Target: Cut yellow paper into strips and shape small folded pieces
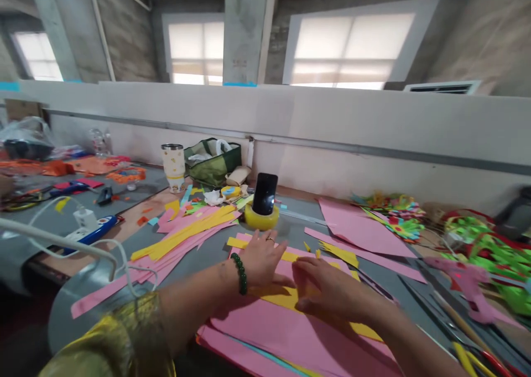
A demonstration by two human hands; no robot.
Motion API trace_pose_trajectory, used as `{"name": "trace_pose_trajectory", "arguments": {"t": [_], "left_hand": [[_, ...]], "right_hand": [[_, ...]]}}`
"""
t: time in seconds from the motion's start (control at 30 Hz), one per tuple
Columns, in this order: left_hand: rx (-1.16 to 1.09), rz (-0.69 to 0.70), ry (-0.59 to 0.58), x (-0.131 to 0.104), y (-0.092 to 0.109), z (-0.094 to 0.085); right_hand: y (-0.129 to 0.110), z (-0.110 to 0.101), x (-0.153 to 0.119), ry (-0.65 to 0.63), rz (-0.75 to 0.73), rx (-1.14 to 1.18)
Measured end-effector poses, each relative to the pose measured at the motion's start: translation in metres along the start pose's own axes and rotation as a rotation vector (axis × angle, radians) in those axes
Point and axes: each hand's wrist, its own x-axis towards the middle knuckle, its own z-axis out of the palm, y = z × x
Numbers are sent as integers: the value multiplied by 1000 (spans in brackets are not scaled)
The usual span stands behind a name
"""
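Note:
My left hand (263, 258), with a green bead bracelet and a ring, lies spread over yellow strips on a stack of pink sheets (282, 333). Close to its right, my right hand (321, 288) is curved over a yellow strip (279, 296), fingertips down on the paper; whether it pinches anything is hidden. Another yellow strip runs beneath the fingers of both hands. Just beyond the stack, a phone (265, 193) leans upright in a roll of yellow tape (261, 216).
Yellow strips (186, 233) lie on pink ones at left, near a white cable and a cup (173, 169). At right are a large pink sheet (360, 228), scissors (452, 327), a pink glue gun (467, 283) and green paper pieces (481, 239).

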Motion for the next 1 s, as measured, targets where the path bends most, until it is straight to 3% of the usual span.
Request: {"name": "trace_pose_trajectory", "arguments": {"t": [0.17, 0.47, 0.6, 0.8, 1.0], "left_hand": [[-111, 24, -115, -5, -7, 14], [-156, 110, -12, -2, -9, 14], [-198, 127, -46, 1, -15, 8], [-223, -269, -139, 6, -37, -8], [-43, -640, -191, 21, -94, -31]], "right_hand": [[13, 6, -3, 1, 37, 44], [15, 12, 1, 148, -45, 45], [16, 13, 3, 123, -45, 55], [19, 14, 7, 156, -100, 26], [19, 11, 6, 130, -89, 55]]}}
